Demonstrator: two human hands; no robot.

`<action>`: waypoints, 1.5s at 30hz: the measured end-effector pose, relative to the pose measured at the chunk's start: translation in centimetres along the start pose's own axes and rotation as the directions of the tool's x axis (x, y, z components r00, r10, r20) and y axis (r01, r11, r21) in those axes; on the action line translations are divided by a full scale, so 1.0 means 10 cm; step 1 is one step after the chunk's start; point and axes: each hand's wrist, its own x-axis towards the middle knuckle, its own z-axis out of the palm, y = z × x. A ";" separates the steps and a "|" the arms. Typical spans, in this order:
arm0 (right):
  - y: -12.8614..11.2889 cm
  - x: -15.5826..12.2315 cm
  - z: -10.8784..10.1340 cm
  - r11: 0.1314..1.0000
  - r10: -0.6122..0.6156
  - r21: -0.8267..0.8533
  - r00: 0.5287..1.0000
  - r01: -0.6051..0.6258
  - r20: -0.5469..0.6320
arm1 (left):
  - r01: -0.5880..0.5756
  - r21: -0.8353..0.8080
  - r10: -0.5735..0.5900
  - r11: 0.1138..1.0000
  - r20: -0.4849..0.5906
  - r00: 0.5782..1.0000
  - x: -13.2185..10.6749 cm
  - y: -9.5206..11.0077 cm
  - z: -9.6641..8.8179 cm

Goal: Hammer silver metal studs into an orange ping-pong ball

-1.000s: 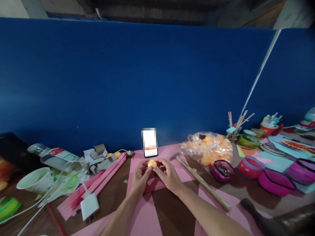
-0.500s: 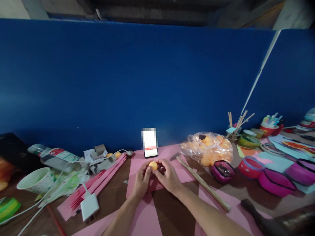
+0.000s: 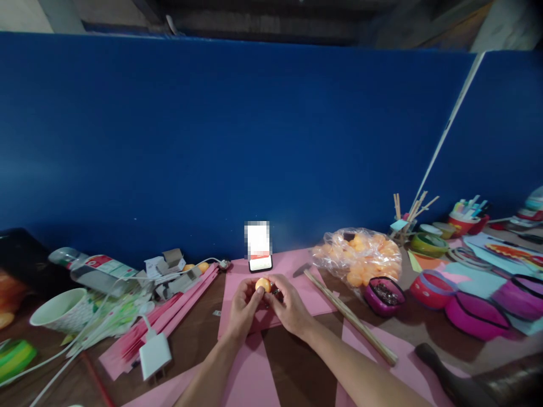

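Both my hands meet over a pink sheet [image 3: 237,285] on the table. My left hand [image 3: 242,310] pinches a small orange ball [image 3: 262,284] between thumb and fingers. My right hand [image 3: 289,307] is curled against the ball's right side, its fingers closed on a small dark object [image 3: 275,291] that I cannot make out. Just beyond the hands a phone [image 3: 259,247] stands upright against the blue wall.
A clear bag of orange balls [image 3: 360,257] and a long wooden stick [image 3: 350,317] lie to the right, with pink and red bowls [image 3: 428,288] beyond. Left are pink paper strips [image 3: 169,314], a white charger [image 3: 153,356], a bottle [image 3: 95,265] and a white cup [image 3: 61,310].
The hands stayed together over the pink sheet, and the ball shifted slightly between the fingertips. Nothing else moved.
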 end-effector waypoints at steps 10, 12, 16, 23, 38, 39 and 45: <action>0.02 -0.01 0.02 1.000 -0.029 0.012 0.999 0.029 0.043 | -0.024 0.060 0.024 0.998 -0.001 1.000 -0.02 0.03 -0.03; 0.03 -0.01 0.03 0.999 -0.032 0.003 0.999 0.031 0.041 | -0.016 0.065 0.016 0.998 -0.007 1.000 -0.02 0.03 -0.03; 0.04 -0.02 0.04 1.000 -0.024 -0.009 0.999 0.024 0.033 | -0.009 0.081 0.011 0.997 -0.021 1.000 -0.01 0.04 -0.02; -0.02 -0.02 0.02 0.998 0.049 0.026 0.999 -0.050 0.017 | 0.008 0.051 -0.007 0.999 -0.023 1.000 -0.01 0.04 0.00; -0.04 -0.02 0.01 0.995 0.089 -0.029 0.995 -0.091 -0.043 | 0.000 0.013 0.000 1.000 0.010 1.000 0.01 0.02 0.00; -0.04 -0.02 0.01 0.996 0.082 -0.032 0.996 -0.083 -0.043 | 0.008 -0.001 -0.008 1.000 0.014 1.000 0.01 0.02 0.00; -0.02 -0.01 0.00 0.999 0.033 -0.030 0.999 -0.034 -0.037 | 0.038 -0.020 -0.037 0.999 0.028 0.999 -0.01 0.05 0.00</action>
